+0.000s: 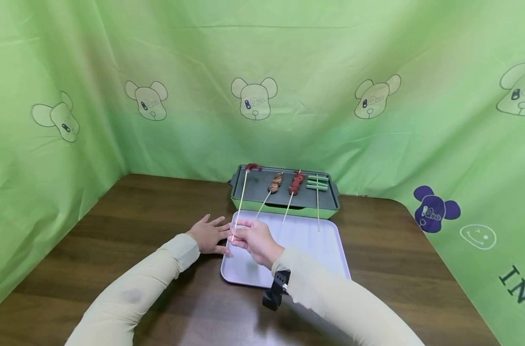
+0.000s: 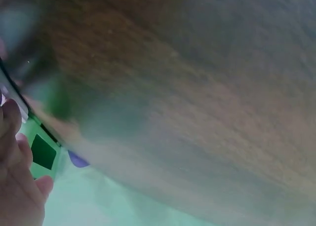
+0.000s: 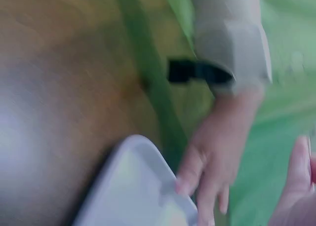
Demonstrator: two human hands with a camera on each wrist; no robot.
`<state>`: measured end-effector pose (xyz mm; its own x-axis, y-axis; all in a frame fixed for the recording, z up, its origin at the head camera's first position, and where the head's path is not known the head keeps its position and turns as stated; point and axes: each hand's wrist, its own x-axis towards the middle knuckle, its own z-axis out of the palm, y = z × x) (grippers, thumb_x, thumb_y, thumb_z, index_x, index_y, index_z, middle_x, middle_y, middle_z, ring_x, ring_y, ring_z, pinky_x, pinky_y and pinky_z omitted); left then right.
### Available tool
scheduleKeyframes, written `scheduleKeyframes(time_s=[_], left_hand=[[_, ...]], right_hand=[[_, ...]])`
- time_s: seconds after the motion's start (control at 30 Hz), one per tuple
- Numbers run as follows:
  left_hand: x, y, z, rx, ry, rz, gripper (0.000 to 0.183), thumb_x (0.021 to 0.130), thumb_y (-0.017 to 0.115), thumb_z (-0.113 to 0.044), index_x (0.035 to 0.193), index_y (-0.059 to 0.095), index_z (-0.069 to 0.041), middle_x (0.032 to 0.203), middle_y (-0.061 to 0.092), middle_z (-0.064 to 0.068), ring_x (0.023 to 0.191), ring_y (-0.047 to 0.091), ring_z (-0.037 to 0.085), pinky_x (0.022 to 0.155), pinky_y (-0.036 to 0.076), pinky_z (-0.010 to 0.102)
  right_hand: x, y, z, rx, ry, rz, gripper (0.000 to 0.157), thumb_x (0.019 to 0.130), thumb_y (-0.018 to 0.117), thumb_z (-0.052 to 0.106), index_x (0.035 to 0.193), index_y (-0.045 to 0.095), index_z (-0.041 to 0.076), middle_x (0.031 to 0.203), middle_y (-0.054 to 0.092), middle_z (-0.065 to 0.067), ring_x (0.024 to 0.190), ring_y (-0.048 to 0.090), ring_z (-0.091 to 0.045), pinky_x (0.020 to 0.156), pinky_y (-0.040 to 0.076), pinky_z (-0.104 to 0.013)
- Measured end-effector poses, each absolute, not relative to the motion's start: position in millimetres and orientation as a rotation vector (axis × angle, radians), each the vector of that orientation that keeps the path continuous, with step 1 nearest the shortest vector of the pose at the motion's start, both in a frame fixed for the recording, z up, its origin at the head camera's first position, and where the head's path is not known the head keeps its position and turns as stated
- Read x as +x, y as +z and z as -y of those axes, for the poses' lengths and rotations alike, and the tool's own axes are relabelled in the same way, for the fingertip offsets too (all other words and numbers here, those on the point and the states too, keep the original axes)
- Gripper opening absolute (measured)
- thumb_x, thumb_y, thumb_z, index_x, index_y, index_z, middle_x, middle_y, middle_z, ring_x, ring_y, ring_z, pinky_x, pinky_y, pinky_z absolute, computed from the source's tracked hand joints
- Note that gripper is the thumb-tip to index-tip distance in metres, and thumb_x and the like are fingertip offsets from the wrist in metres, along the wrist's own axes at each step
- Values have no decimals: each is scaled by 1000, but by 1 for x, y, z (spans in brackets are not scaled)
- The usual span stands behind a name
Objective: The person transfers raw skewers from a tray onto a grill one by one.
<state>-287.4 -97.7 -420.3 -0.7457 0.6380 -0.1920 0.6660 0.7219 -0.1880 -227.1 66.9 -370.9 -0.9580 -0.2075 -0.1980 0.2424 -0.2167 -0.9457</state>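
Note:
In the head view my right hand [image 1: 256,240] pinches the lower end of a skewer [image 1: 242,197] over the tray's left side. That skewer's dark red food piece [image 1: 253,167] is at the back left of the grill plate [image 1: 258,185]. My left hand [image 1: 208,234] has its fingers spread beside the left edge of the white tray [image 1: 245,269]. A browned meat skewer [image 1: 275,183], a red meat skewer [image 1: 296,183] and a green vegetable skewer [image 1: 317,183] lie on the plate, sticks toward me. The left wrist view catches only part of the left hand [image 2: 22,171].
The grill's green base [image 1: 318,213] stands directly behind the tray. Brown wooden tabletop [image 1: 388,240] extends to both sides. A green curtain [image 1: 193,139] with bear prints hangs behind and beside the table. Both wrist views are partly blurred.

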Motion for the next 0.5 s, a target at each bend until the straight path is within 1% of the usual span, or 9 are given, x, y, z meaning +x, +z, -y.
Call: scheduleKeyframes(time_s=[0.07,0.13,0.2,0.27,0.43,0.5], left_hand=[[-287,-419,96,1053,-392,-2809,68,91,46,-62,145,44,-21,151,38,-2,141,28,25,109,24,54],[-287,-419,93,1041,-415,-2809,69,91,45,-62,145,44,-21,151,38,-3,142,27,23,110,23,54],[-286,-419,91,1032,-424,-2806,69,91,44,-63,146,44,-21,151,38,-4,142,27,23,110,23,53],[-286,-419,89,1030,-424,-2796,70,91,44,-63,147,42,-22,152,37,-4,142,26,23,110,23,53],[-289,-421,87,1026,-434,-2789,70,91,43,-63,148,40,-23,152,36,-4,142,25,23,110,22,53],[-291,-422,87,1023,-446,-2794,70,91,43,-64,148,40,-24,152,35,-5,143,25,22,111,21,53]], right_hand=[[-237,-373,-68,53,-2243,-1751,41,91,48,-14,131,40,-21,96,64,-20,71,64,-11,64,54,-19],[-245,-374,-69,62,-2238,-1755,41,92,48,-14,131,40,-20,107,60,-31,76,65,-13,66,54,-20],[-250,-375,-71,72,-2223,-1774,40,92,48,-14,131,40,-20,118,54,-37,78,65,-15,67,54,-21],[-254,-376,-73,106,-2214,-1790,40,92,48,-14,131,41,-19,121,52,-39,76,65,-15,66,54,-21],[-260,-375,-77,181,-2201,-1800,40,92,49,-14,130,41,-20,117,55,-37,69,63,-12,64,54,-20],[-263,-374,-77,190,-2198,-1797,39,92,50,-14,130,42,-19,115,56,-35,69,63,-12,64,54,-19]])
